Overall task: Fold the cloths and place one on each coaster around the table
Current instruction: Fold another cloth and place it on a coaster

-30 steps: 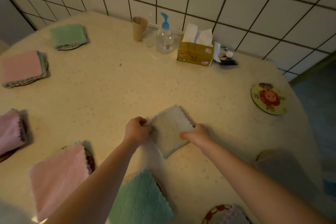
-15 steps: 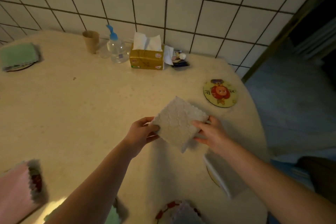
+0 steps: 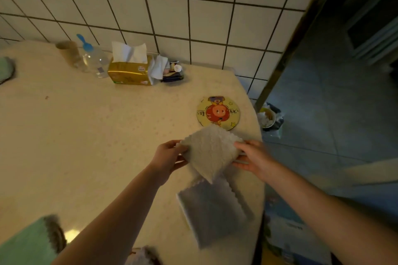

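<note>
The big cream counter [image 3: 86,135] holds everything. A grey folded cloth [image 3: 213,208] lies near its right edge. Just beyond it, both hands hold a folded white cloth [image 3: 212,150] up in the air. The left hand [image 3: 168,157] pinches its left corner, and the right hand [image 3: 252,155] pinches its right corner. The round cartoon coaster [image 3: 218,113] sits bare just past the cloth, close to the counter's edge. I think the cloth could come unfolded if one hand lets go first. It could also land crooked and slip off toward the floor.
</note>
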